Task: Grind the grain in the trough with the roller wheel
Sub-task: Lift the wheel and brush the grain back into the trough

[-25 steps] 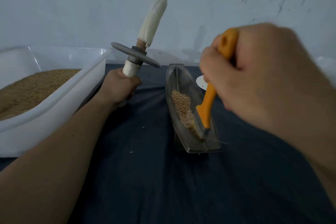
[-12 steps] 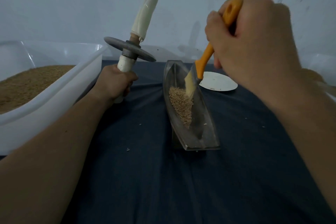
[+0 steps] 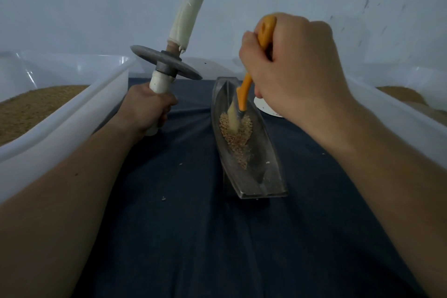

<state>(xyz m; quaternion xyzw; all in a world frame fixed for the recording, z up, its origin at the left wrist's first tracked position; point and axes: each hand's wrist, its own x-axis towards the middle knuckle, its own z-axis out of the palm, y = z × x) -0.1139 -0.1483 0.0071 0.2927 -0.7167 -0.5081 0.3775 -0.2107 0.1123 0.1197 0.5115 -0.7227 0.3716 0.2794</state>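
A narrow boat-shaped metal trough (image 3: 268,172) stands on the dark blue cloth at centre right. A small heap of tan grain (image 3: 238,138) lies in its far half. My right hand (image 3: 290,70) grips the orange handle of a brush (image 3: 244,94), whose pale bristles touch the far end of the grain. My left hand (image 3: 147,109) holds the roller wheel (image 3: 167,61) upright by its lower white-wrapped handle, off to the left of the trough and clear of it. The grey disc sits tilted midway up the shaft.
A large white plastic tub (image 3: 79,104) with brown grain fills the left side. Another white tub (image 3: 396,113) with grain stands at the right. A white round lid (image 3: 262,105) lies behind the trough. A few stray grains dot the cloth (image 3: 193,237). A pale wall is close behind.
The brush swept from the trough's near end up to its far end and now rests on the far edge of the grain heap. The roller wheel stayed upright in my left hand.
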